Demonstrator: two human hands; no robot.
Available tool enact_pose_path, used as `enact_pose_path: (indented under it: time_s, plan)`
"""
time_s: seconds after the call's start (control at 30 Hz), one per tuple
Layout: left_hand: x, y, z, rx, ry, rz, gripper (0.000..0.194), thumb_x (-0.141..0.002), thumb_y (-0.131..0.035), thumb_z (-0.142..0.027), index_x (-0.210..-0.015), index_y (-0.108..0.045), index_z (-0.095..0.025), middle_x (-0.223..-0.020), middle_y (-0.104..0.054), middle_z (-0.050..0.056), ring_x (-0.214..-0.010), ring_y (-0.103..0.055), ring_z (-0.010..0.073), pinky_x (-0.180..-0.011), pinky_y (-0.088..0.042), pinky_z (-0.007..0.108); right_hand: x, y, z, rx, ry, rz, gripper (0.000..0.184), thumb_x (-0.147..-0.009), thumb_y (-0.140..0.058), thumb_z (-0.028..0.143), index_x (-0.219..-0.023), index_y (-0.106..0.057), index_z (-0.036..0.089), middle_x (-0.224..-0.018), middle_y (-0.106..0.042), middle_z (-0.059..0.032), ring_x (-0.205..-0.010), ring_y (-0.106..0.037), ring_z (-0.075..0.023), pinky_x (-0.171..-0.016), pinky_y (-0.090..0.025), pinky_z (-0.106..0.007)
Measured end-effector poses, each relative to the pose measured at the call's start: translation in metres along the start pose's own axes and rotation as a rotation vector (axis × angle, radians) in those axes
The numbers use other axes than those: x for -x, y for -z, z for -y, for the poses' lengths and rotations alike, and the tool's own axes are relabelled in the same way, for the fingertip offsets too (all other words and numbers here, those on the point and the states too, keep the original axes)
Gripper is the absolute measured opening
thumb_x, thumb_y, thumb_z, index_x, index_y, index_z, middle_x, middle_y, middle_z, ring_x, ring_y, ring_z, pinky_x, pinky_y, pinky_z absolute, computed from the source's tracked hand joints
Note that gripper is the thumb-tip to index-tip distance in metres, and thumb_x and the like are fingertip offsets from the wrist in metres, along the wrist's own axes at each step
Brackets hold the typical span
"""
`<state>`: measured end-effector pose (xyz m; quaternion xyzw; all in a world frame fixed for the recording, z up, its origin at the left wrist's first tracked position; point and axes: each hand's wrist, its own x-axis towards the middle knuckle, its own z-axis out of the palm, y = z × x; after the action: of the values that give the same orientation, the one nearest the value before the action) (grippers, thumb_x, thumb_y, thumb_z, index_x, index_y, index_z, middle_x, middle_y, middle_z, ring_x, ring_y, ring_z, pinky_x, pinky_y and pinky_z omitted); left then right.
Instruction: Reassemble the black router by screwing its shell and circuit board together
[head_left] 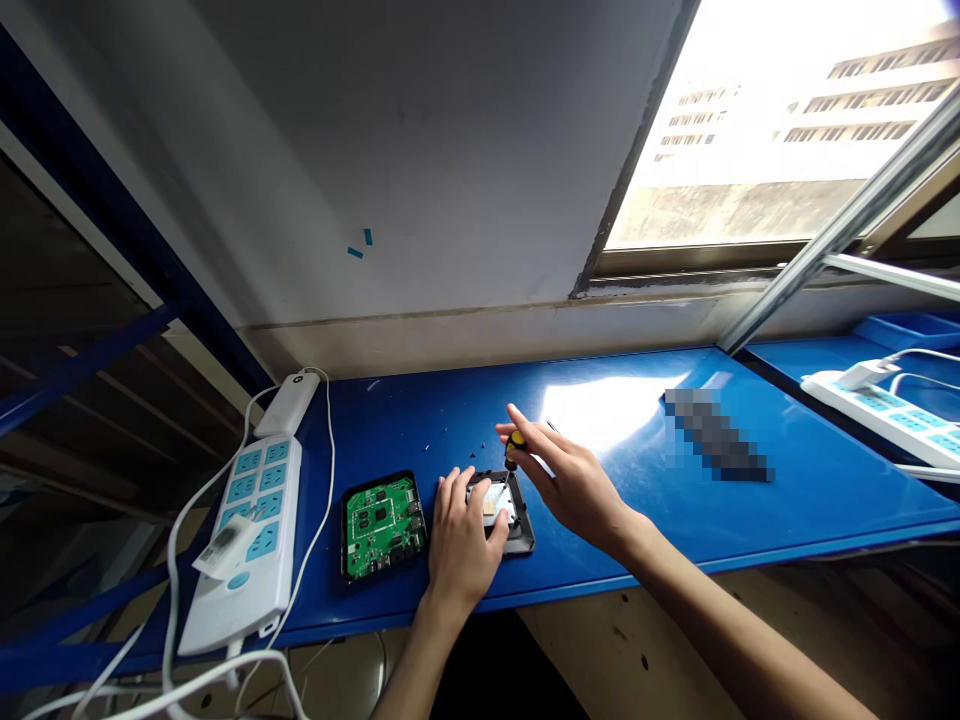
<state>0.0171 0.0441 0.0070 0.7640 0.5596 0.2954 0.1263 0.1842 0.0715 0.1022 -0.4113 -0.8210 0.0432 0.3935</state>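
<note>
My right hand (574, 490) grips a small screwdriver (516, 447) with a yellow and black handle, its fingers closed around the upper part. The shaft points down at a whitish metal plate (504, 505) inside a black plastic cover (523, 540). My left hand (465, 530) lies over the left side of this cover, fingers forward and thumb near its front edge, holding it against the table. Left of that hand, a green circuit board (382, 528) sits in a black case with ports along its right side.
Several tiny dark screws (472, 455) lie on the blue table (630, 520) behind the cover. A white power strip (281, 545) with cables stands at the left edge. At the right lies a dark, pixelated object (716, 440). Another power strip (885, 405) is beyond the metal frame.
</note>
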Motion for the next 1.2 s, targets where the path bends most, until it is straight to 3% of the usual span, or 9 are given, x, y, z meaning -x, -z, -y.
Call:
enact_pose_path:
  time_s: [0.13, 0.2, 0.37, 0.43, 0.57, 0.67, 0.83, 0.9, 1.2]
  plan:
    - [0.000, -0.001, 0.000, -0.002, -0.001, 0.003, 0.035, -0.094, -0.053, -0.030, -0.127, -0.059, -0.019, -0.142, -0.054, 0.013, -0.140, -0.042, 0.0329, -0.116, -0.034, 0.060, -0.005, -0.003, -0.005, 0.078, -0.047, -0.130, 0.025, -0.098, -0.060, 0.035, -0.117, -0.069, 0.023, -0.081, -0.063, -0.0032, -0.064, -0.062, -0.0139, -0.059, -0.055, -0.026]
    - [0.000, 0.000, 0.000, -0.002, -0.001, 0.001, 0.035, -0.094, -0.053, -0.030, -0.126, -0.059, -0.020, -0.142, -0.054, 0.013, -0.140, -0.042, 0.0327, -0.116, -0.035, 0.060, -0.007, -0.003, -0.008, 0.111, -0.071, -0.174, 0.023, -0.095, -0.062, 0.041, -0.100, -0.073, 0.021, -0.076, -0.057, -0.0023, -0.059, -0.058, -0.0127, -0.053, -0.051, -0.026]
    - [-0.001, 0.001, -0.001, 0.000, 0.002, 0.004, 0.035, -0.093, -0.054, -0.030, -0.126, -0.060, -0.020, -0.142, -0.055, 0.012, -0.139, -0.043, 0.0334, -0.115, -0.036, 0.061, -0.004, 0.002, -0.011, 0.023, -0.065, -0.080, 0.036, -0.104, -0.041, 0.021, -0.138, -0.053, 0.024, -0.119, -0.063, -0.0126, -0.096, -0.068, -0.0193, -0.079, -0.059, -0.035]
    - [-0.001, 0.002, -0.001, 0.001, 0.002, 0.007, 0.035, -0.093, -0.054, -0.030, -0.126, -0.060, -0.019, -0.142, -0.054, 0.013, -0.140, -0.042, 0.0338, -0.116, -0.035, 0.060, -0.002, 0.003, -0.011, 0.006, -0.031, -0.046, 0.042, -0.104, -0.041, 0.018, -0.145, -0.044, 0.025, -0.121, -0.065, -0.0117, -0.097, -0.069, -0.0186, -0.080, -0.059, -0.035]
    - [-0.001, 0.003, -0.002, -0.001, 0.002, 0.009, 0.036, -0.094, -0.052, -0.030, -0.127, -0.060, -0.017, -0.142, -0.055, 0.014, -0.140, -0.042, 0.0338, -0.116, -0.035, 0.060, -0.002, 0.002, -0.009, 0.053, -0.041, -0.137, 0.025, -0.096, -0.062, 0.032, -0.118, -0.064, 0.020, -0.088, -0.065, -0.0050, -0.067, -0.064, -0.0145, -0.061, -0.056, -0.029]
    - [-0.001, 0.004, -0.002, -0.001, -0.001, 0.006, 0.036, -0.094, -0.052, -0.031, -0.127, -0.059, -0.019, -0.141, -0.055, 0.013, -0.139, -0.042, 0.0330, -0.116, -0.036, 0.060, -0.003, 0.000, -0.007, 0.075, -0.055, -0.189, 0.022, -0.093, -0.066, 0.039, -0.100, -0.068, 0.019, -0.079, -0.060, -0.0030, -0.062, -0.061, -0.0140, -0.055, -0.054, -0.028]
    - [-0.001, 0.002, -0.001, -0.004, 0.003, 0.013, 0.035, -0.093, -0.054, -0.030, -0.126, -0.060, -0.019, -0.142, -0.055, 0.013, -0.140, -0.042, 0.0335, -0.116, -0.036, 0.061, -0.001, -0.002, -0.008, -0.030, -0.051, -0.102, 0.040, -0.103, -0.044, 0.020, -0.142, -0.047, 0.025, -0.114, -0.066, -0.0114, -0.092, -0.069, -0.0190, -0.077, -0.061, -0.036]
    - [-0.001, 0.002, -0.001, -0.005, 0.006, 0.015, 0.035, -0.093, -0.054, -0.030, -0.125, -0.060, -0.019, -0.142, -0.055, 0.013, -0.140, -0.042, 0.0336, -0.115, -0.036, 0.061, 0.001, -0.002, -0.010, -0.069, -0.059, -0.062, 0.046, -0.103, -0.043, 0.018, -0.148, -0.040, 0.028, -0.120, -0.066, -0.0108, -0.098, -0.070, -0.0197, -0.081, -0.061, -0.038]
    - [-0.001, 0.003, -0.002, -0.009, 0.012, 0.021, 0.035, -0.093, -0.054, -0.029, -0.126, -0.060, -0.019, -0.143, -0.054, 0.014, -0.140, -0.041, 0.0331, -0.116, -0.035, 0.060, 0.000, 0.000, -0.006, -0.068, -0.100, -0.071, 0.023, -0.101, -0.052, 0.022, -0.121, -0.060, 0.024, -0.106, -0.070, -0.0072, -0.080, -0.070, -0.0158, -0.072, -0.060, -0.030]
